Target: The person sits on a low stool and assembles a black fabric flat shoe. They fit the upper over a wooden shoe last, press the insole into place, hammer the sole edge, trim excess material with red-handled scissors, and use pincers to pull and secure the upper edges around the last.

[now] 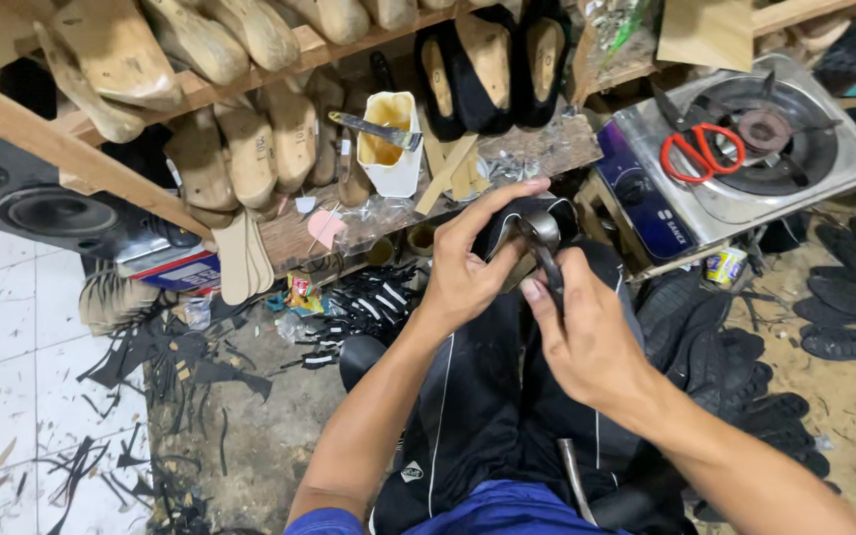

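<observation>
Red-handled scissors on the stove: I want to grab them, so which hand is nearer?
Right hand, below-left of the scissors; left hand is farther left. Both hold a black shoe.

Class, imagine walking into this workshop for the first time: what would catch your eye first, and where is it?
At centre, the left hand grips a black shoe while the right hand works metal pincers against it. Red-handled scissors lie on a gas stove at upper right. Wooden shoe lasts crowd the shelves at upper left.

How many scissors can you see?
1: red-handled scissors lying on the gas stove, upper right of the left hand and right hand. Others may hide in the clutter.
</observation>
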The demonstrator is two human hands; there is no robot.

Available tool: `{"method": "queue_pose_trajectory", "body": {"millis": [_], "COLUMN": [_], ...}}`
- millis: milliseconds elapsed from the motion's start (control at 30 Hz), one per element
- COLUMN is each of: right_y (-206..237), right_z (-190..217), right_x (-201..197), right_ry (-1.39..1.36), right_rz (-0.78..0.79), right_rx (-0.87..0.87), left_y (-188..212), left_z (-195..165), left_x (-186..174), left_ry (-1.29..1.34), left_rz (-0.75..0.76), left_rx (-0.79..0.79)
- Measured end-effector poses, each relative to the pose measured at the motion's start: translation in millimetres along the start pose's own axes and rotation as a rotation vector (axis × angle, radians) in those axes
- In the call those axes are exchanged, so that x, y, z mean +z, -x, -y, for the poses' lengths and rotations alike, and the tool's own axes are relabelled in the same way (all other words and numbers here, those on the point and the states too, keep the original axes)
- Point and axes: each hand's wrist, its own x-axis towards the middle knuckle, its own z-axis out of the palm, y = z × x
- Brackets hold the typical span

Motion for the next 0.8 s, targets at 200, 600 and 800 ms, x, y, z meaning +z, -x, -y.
{"method": "queue_pose_trajectory", "body": {"millis": [200,600,800], "right_y": [-21,-24,-15], "right_z": [-10,16,20], "right_x": [29,-18,-33], "right_ry": [-0.081,-0.037,-0.104], "right_rz": [-0.137,0.141,0.207], "right_rx": [-0.138,-0.037,-0.051], "left_y": [-7,-2,0], "left_z": [15,15,12], "left_x": [-7,-1,3], "left_ry": [0.044,0.016,0.008], "left_rz": [-0.043,-0.127,-0.132], "left_rx": [-0.017,-0.011,-0.006]}}
